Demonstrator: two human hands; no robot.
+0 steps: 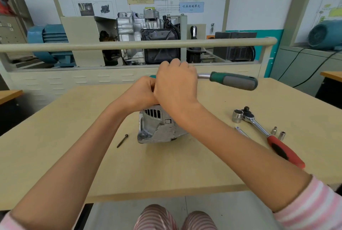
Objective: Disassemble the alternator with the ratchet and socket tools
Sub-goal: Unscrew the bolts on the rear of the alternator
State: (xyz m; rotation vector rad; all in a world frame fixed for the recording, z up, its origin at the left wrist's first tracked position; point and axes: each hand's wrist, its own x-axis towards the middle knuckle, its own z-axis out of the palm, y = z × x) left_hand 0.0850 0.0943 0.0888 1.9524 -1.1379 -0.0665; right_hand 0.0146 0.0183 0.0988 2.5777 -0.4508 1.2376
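Note:
The silver alternator [157, 128] stands on the wooden table [74, 137] in the middle. My right hand [176, 83] grips the head end of a ratchet above it; the ratchet's green and grey handle [235, 80] sticks out to the right. My left hand [141, 93] is curled against the right hand on top of the alternator; what it holds is hidden. The socket and the bolt under the hands are hidden.
A dark long bolt [122, 140] lies left of the alternator. To the right lie a red-handled ratchet [268, 135], a large socket [237, 116], an extension bar [241, 131] and two small sockets [278, 132]. A training stand with a rail [129, 45] stands behind the table.

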